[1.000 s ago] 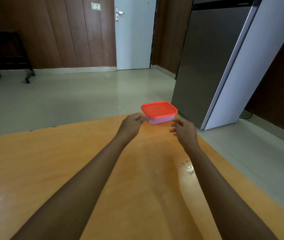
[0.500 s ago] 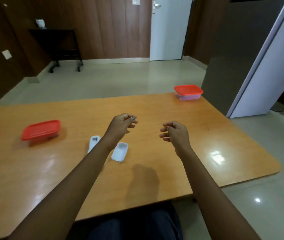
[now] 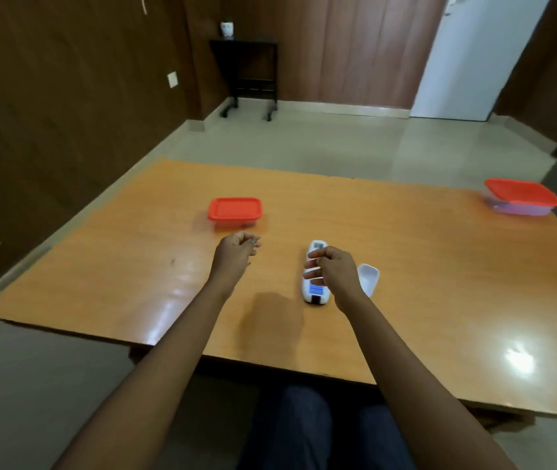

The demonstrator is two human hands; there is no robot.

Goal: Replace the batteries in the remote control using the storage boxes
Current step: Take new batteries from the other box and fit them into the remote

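Note:
A white remote control (image 3: 315,292) lies on the orange table (image 3: 439,283), with a blue label and a dark opening at its near end. Its loose white cover (image 3: 368,279) lies just to the right. My right hand (image 3: 335,273) hovers over the middle of the remote with loosely curled fingers and holds nothing. Left of the remote, my left hand (image 3: 236,253) is curled into a loose fist above the table, with nothing visible in it. One red-lidded storage box (image 3: 234,210) stands just beyond the left hand. A second red-lidded box (image 3: 521,197) is at the far right edge.
The table's near edge runs just above my lap; my dark trousers (image 3: 307,432) show below it. A black stand (image 3: 248,76) is by the brown wall and a white door (image 3: 473,56) is at the back right.
Both hands left the right-hand storage box and drew back across the table. My view swung left, and the hands now sit by the remote and the left box.

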